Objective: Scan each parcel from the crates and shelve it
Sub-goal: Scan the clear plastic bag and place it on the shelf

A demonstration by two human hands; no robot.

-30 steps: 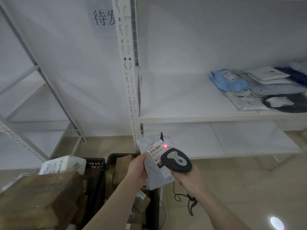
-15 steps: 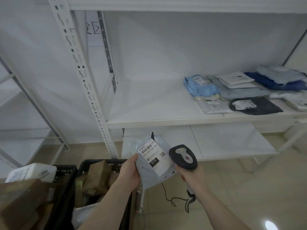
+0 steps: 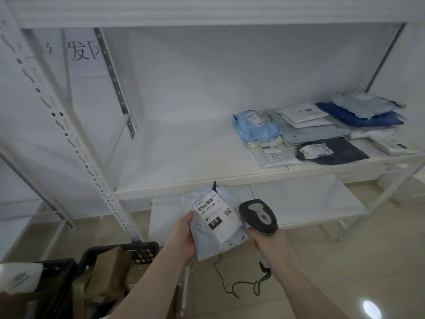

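My left hand [image 3: 182,237] grips a pale grey soft parcel [image 3: 208,236] by its left edge, white barcode label marked 010 facing up. My right hand [image 3: 264,241] holds a black and grey barcode scanner [image 3: 258,215] just right of the parcel, its cord hanging to the floor. Both are in front of the white shelf [image 3: 184,162], whose left part is bare. Two black crates [image 3: 147,247] with brown parcels stand at the lower left.
Several shelved parcels [image 3: 305,132] in blue, white and dark wrapping lie on the shelf's right half. A perforated white upright [image 3: 76,143] slants down the left. A lower shelf board [image 3: 299,199] sits beneath. A white box [image 3: 19,276] rests on the left crate.
The scanner has drawn away to the right of the label and its red light is gone. My view has swung right and closer to the shelf; the crates slid to the lower left.
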